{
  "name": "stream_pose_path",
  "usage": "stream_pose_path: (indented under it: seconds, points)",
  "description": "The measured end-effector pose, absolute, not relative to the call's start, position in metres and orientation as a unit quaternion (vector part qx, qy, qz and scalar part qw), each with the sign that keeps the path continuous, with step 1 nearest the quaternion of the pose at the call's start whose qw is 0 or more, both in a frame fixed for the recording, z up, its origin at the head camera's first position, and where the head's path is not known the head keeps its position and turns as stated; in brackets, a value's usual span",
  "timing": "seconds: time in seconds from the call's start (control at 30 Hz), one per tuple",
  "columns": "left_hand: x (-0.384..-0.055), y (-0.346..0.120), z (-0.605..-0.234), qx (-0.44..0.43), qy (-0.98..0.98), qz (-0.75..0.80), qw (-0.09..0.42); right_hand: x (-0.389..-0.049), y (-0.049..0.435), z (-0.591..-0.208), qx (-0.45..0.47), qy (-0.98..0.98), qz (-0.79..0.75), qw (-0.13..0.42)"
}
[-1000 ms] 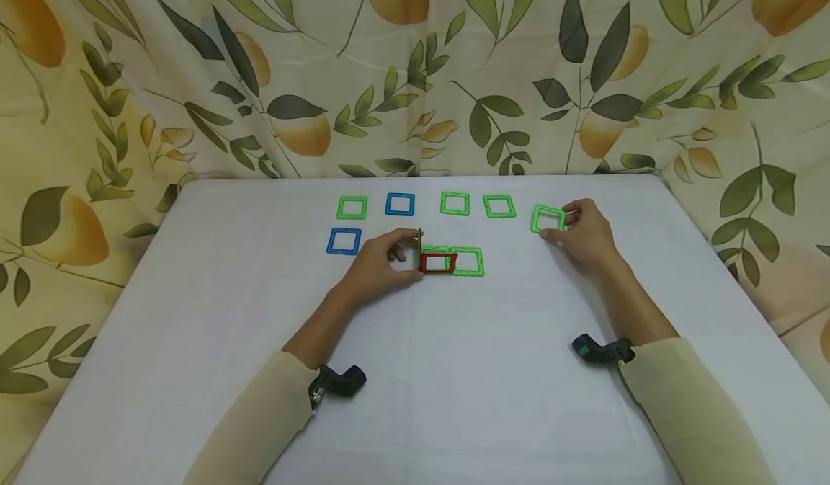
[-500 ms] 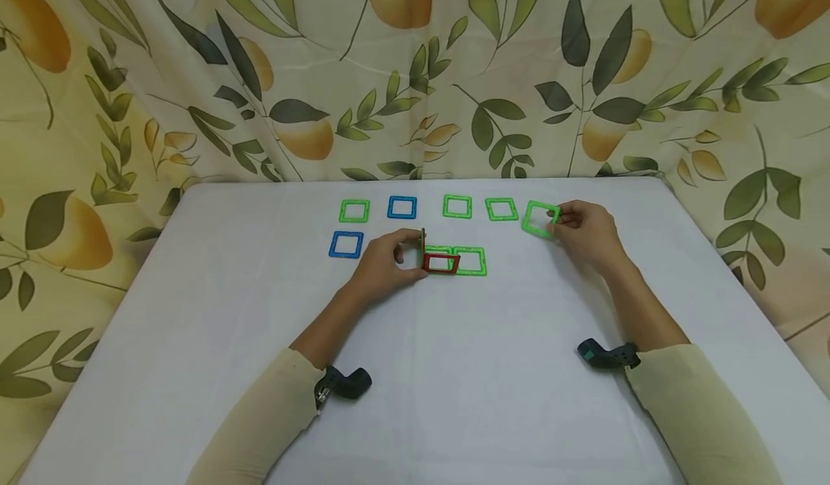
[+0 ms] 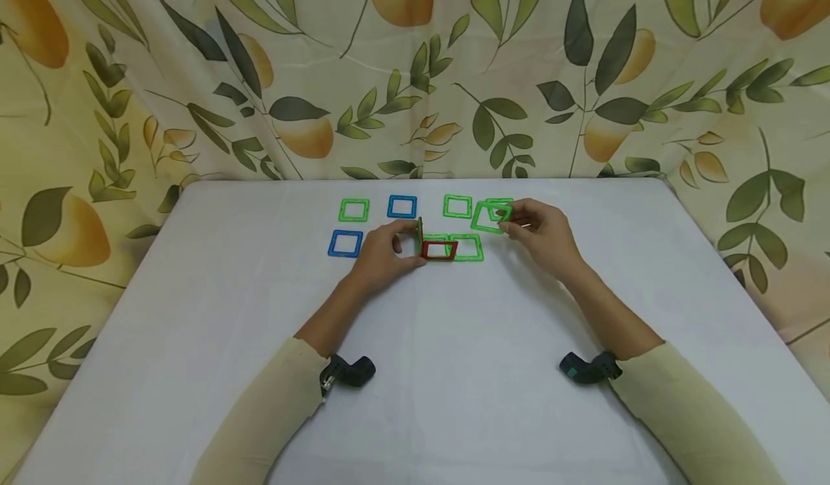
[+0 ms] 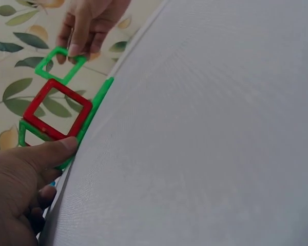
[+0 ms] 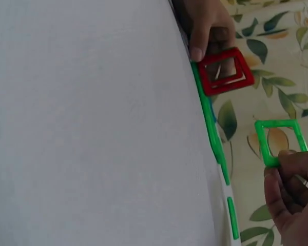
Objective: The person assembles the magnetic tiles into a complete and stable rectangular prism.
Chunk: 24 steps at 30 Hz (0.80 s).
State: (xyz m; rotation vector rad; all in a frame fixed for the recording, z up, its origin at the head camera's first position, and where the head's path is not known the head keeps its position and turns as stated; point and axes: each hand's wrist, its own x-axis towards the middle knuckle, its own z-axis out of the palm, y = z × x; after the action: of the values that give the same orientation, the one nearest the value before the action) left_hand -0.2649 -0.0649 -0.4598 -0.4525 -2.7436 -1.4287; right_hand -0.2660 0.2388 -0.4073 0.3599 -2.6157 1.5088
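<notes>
Head view: an upright frame (image 3: 419, 237), seen edge-on, is pinched in the left hand (image 3: 382, 254), with a red frame (image 3: 439, 258) standing beside it at the front of two flat green frames (image 3: 468, 259) on the white counter (image 3: 441, 370). A raised green frame (image 3: 488, 229) (overlapping a rear green frame (image 3: 500, 200) in this view) is pinched at its right side by the right hand (image 3: 546, 238). Two blue frames (image 3: 344, 254) are seen near the left hand.

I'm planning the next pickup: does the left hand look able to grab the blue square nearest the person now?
Probably not without letting go: the left hand is holding the upright piece left of the red square. Otherwise the blue square seems close, with nothing lying on it.
</notes>
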Motion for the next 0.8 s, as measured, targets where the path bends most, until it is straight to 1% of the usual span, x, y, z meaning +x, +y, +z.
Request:
stream_pose_path:
  seconds: [0.43,0.8]
  points:
    - [-0.271,-0.068,-0.464,-0.151,-0.88,-0.449,0.02,-0.265,0.229,-0.446,0.174,-0.795,0.577,0.075]
    - [-0.272,-0.069,-0.465,-0.154,-0.882,-0.444,0.018,-0.268,0.229,-0.458,0.205,-0.773,0.597,0.066]
